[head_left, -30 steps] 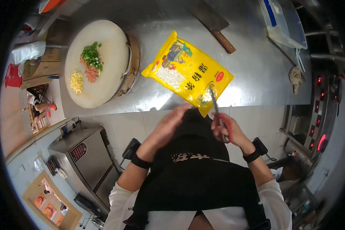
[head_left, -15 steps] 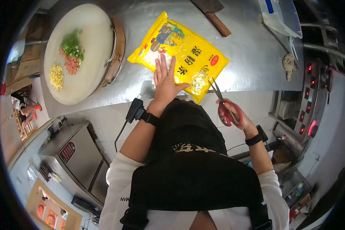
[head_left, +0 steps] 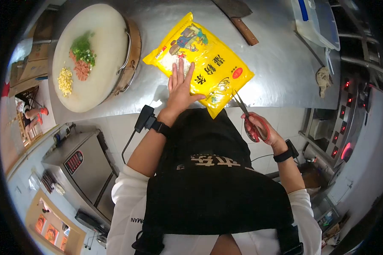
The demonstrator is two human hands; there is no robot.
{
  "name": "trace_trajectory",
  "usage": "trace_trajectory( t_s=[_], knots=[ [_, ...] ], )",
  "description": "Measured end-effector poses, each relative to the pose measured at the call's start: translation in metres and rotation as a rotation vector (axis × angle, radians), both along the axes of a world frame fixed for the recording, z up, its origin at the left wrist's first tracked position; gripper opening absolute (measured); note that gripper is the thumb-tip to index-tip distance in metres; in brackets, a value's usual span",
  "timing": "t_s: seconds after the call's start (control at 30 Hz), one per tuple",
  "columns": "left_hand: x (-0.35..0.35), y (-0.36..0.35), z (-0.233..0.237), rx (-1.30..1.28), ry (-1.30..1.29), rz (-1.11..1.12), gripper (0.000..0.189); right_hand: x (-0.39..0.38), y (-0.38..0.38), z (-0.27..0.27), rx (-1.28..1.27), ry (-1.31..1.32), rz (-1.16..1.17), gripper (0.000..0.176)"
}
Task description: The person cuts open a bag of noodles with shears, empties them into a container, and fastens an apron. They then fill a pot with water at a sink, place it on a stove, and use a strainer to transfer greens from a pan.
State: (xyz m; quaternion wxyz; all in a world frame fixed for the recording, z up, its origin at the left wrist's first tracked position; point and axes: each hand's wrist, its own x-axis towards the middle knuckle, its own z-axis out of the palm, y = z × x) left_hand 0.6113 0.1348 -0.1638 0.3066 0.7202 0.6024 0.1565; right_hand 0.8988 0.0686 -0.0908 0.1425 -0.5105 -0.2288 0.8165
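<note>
**Left hand (head_left: 181, 91) flat on the yellow bag (head_left: 212, 63), right hand (head_left: 261, 128) on the scissors (head_left: 243, 105)!**

Here we are: I have my left hand pressed palm-down on the bag's near left part, fingers spread apart and gripping nothing. The bag lies flat on the metal table (head_left: 170, 29), running forward and to the right from under that hand, with one corner poking out over the near edge.

Over to my right hand, and it's closed around the red handles, just off the table's near edge. The blades stand slightly apart and point forward and left, tips right at the bag's lower right side; whether they touch it, I can't tell.

Look left of my left hand: a round chopping board (head_left: 104, 32) carries chopped greens (head_left: 83, 50), pinkish bits (head_left: 82, 70) and a small yellow pile (head_left: 65, 81). Beyond both hands, past the bag, lies a cleaver (head_left: 244, 31), handle towards me. Out right and forward of my right hand sit a crumpled rag (head_left: 323, 80) and, farther on, a clear plastic tub (head_left: 317, 25).
</note>
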Motion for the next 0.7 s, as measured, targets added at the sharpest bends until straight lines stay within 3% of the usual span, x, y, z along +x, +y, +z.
trace_trajectory(
  t_s=[0.47,0.63,0.7],
  knots=[
    [0.005,0.005,0.007,-0.057,0.039,0.016,0.104,0.019,-0.001,-0.033,0.137,-0.017,0.126,0.028],
    [0.005,0.006,0.009,-0.08,0.047,0.01,0.104,0.017,0.014,-0.039,0.332,-0.094,0.299,0.025],
    [0.004,0.006,0.009,-0.089,0.048,0.004,0.104,0.011,0.024,-0.041,0.272,-0.05,0.287,0.025]
  ],
)
